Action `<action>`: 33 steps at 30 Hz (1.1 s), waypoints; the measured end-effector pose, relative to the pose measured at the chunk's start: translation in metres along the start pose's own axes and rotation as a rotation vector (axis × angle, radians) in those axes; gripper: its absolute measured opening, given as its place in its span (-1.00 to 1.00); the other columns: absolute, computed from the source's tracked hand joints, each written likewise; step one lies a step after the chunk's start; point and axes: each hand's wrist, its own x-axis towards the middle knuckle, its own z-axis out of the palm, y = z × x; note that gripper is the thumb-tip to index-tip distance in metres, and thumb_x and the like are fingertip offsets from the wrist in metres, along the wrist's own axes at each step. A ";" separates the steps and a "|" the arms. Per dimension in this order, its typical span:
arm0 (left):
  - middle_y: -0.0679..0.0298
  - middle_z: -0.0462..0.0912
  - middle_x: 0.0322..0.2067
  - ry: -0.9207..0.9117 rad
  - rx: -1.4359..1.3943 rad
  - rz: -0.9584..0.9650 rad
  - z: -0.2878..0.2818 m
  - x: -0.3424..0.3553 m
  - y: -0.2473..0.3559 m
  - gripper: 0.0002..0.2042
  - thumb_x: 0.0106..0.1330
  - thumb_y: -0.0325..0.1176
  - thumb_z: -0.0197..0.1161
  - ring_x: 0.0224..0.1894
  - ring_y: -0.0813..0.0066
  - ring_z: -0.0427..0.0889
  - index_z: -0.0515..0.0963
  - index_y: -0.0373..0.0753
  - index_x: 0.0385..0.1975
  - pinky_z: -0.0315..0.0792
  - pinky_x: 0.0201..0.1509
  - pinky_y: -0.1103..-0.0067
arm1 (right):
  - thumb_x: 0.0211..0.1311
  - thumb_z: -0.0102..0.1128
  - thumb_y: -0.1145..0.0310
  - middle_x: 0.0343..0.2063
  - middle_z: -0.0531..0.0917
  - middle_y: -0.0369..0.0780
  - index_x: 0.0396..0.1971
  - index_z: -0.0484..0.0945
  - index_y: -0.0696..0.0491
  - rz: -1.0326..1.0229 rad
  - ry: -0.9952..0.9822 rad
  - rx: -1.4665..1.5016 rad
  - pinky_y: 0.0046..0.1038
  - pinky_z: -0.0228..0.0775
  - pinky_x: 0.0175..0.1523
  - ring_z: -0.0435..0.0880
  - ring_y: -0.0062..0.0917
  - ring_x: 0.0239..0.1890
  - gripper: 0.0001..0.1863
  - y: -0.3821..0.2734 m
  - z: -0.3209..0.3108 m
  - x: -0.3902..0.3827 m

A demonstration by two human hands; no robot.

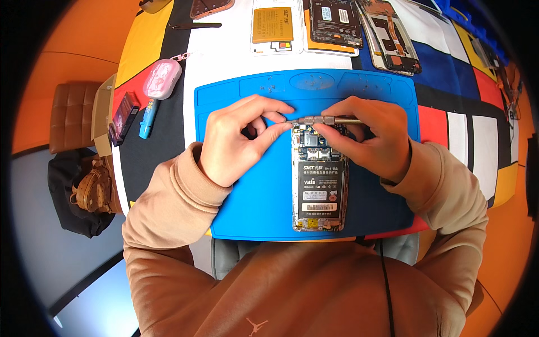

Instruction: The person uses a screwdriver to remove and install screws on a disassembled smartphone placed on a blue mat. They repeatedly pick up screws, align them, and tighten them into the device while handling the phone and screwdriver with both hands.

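Note:
My right hand [376, 137] grips a metal screwdriver [331, 120], held level over the top end of an opened phone [318, 191]. At the screwdriver's tip, my left hand [233, 140] has its fingertips closed in; any small piece between them is too small to make out. The phone lies upright along the blue mat [252, 210], showing its circuit board, metal card slots and a black battery. Part of the board's top is hidden by my right thumb and the tool.
Opened phones [331, 19] and a gold battery [273, 25] lie beyond the mat, with black tweezers [196, 26] to their left. At the left are a pink case [163, 78], a blue pen-like item [149, 118] and a dark box [124, 117]. A bag [90, 191] rests beside the table.

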 end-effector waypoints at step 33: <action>0.23 0.64 -0.37 -0.031 0.035 0.051 -0.001 0.000 0.004 -0.73 0.28 -0.58 0.29 -0.48 0.61 0.53 0.65 -0.23 -0.02 0.41 -0.45 0.69 | 0.17 0.40 0.48 -0.61 0.65 -0.36 -0.38 0.68 0.13 0.175 0.043 0.127 -0.75 0.08 -0.56 0.38 -0.88 -0.64 -0.93 -0.005 -0.003 0.002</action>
